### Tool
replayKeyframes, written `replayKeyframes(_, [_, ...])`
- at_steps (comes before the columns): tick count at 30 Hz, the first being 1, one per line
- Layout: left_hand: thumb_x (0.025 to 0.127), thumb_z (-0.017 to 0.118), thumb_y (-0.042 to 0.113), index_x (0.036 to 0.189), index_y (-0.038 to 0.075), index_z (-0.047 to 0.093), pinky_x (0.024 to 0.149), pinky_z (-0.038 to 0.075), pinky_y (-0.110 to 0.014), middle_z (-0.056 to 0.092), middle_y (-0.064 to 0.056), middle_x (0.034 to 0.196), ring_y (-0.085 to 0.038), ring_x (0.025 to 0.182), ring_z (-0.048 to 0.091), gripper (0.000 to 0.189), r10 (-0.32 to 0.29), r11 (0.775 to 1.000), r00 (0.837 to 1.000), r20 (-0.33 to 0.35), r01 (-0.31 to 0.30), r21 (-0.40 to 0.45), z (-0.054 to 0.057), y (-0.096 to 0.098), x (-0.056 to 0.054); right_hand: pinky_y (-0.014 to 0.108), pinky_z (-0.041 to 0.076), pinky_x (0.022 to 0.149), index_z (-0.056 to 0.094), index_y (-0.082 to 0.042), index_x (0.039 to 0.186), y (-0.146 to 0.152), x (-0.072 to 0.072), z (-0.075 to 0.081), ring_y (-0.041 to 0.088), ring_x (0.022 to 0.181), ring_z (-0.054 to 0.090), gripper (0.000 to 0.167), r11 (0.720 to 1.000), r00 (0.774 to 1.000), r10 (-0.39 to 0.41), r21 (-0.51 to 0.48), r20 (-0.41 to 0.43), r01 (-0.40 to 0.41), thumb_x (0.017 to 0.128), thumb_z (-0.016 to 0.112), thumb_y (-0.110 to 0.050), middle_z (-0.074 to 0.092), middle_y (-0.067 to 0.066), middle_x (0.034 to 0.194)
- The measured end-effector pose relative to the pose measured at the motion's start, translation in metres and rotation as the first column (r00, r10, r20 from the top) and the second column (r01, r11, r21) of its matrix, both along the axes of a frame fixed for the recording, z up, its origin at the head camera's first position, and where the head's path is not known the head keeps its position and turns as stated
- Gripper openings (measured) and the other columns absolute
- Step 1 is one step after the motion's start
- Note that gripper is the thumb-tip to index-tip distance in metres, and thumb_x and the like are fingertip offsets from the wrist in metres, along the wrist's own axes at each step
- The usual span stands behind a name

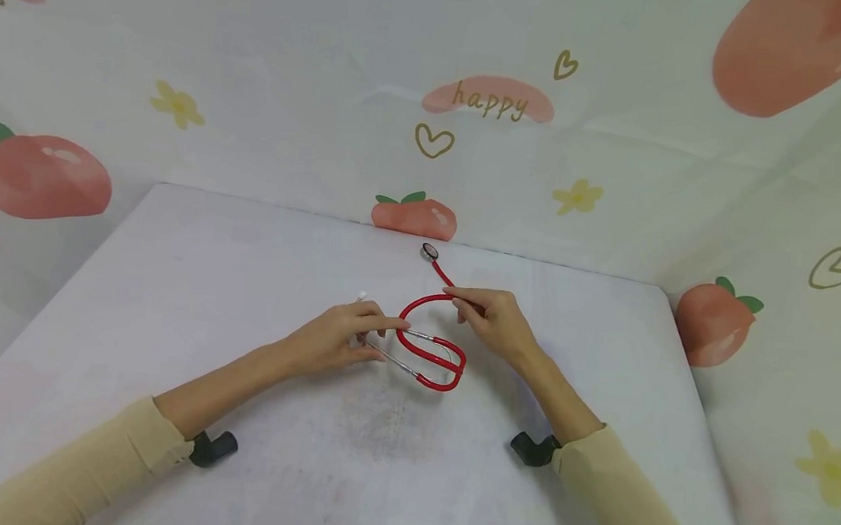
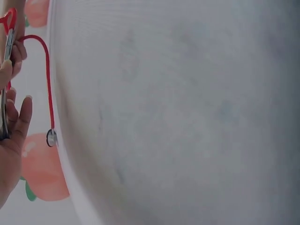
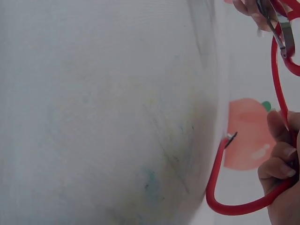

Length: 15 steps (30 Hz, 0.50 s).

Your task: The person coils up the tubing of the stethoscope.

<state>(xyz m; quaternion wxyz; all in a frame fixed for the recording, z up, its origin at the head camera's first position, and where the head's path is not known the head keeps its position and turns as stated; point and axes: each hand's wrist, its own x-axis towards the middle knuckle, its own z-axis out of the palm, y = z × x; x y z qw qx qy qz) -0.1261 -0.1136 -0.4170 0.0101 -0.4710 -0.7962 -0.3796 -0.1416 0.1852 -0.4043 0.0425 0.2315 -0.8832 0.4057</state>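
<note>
A stethoscope with red tubing (image 1: 443, 387) is held between both hands over the white table. My left hand (image 1: 337, 334) grips its metal ear tubes (image 1: 400, 365), the index finger stretched along the tubing. A white ear tip (image 1: 362, 295) pokes out behind that hand. The right hand (image 1: 499, 323) pinches the red tube between thumb and fingers, a short way below the round chest piece (image 1: 430, 252). From there the tube loops back toward the left fingers. In the left wrist view the chest piece (image 2: 51, 138) hangs at the end of the tube; the right wrist view shows curled right fingers (image 3: 281, 173).
The white tabletop (image 1: 271, 462) has faint smudges. Behind it and at both sides hangs a pale cloth (image 1: 315, 87) printed with peaches, flowers and hearts. Black angled pieces (image 1: 214, 449) sit by both sleeve cuffs.
</note>
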Motion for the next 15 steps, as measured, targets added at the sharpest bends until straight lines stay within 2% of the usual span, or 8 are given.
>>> replayKeyframes(4, [0.081,0.084,0.014,0.132,0.017,0.065,0.066,0.054,-0.029,0.064,-0.004,0.098,-0.013,0.08,0.059,0.055,0.042,0.998,0.999,0.013,-0.043,0.046,0.001,-0.002,-0.001,0.023,0.041,0.051,0.071,-0.007,0.124,-0.001,0.0,-0.003,0.018,0.066,0.061,0.032,1.0,1.0,-0.01,0.005,0.026,0.01,0.092,0.069,-0.003,0.071,0.0,0.079])
replayKeyframes(8, [0.08,0.084,0.014,0.133,0.017,0.064,0.068,0.055,-0.029,0.064,-0.005,0.101,-0.007,0.078,0.061,0.056,0.09,0.992,0.996,0.025,-0.092,0.085,0.005,-0.003,-0.003,0.023,0.048,0.057,0.066,-0.007,0.131,-0.002,0.0,-0.006,0.019,0.073,0.064,0.036,1.0,0.999,-0.02,0.004,0.026,0.02,0.095,0.068,-0.008,0.073,0.004,0.094])
replayKeyframes(11, [0.079,0.085,0.012,0.132,0.018,0.065,0.067,0.056,-0.032,0.062,-0.003,0.106,-0.007,0.078,0.059,0.057,0.127,0.985,0.992,0.021,-0.129,0.116,0.007,-0.004,-0.005,0.025,0.05,0.059,0.061,-0.008,0.132,-0.001,0.001,-0.009,0.016,0.068,0.059,0.036,0.999,0.999,-0.05,-0.014,-0.004,0.05,0.097,0.065,-0.011,0.071,0.006,0.1])
replayKeyframes(15, [0.078,0.086,0.011,0.131,0.016,0.066,0.064,0.054,-0.035,0.058,-0.002,0.123,-0.006,0.075,0.056,0.057,0.169,0.972,0.986,-0.006,-0.166,0.169,0.012,-0.006,-0.008,0.023,0.048,0.057,0.063,-0.01,0.128,0.0,0.002,-0.011,0.013,0.066,0.055,0.03,0.994,0.995,-0.074,-0.08,-0.071,0.068,0.098,0.063,-0.01,0.07,0.006,0.103])
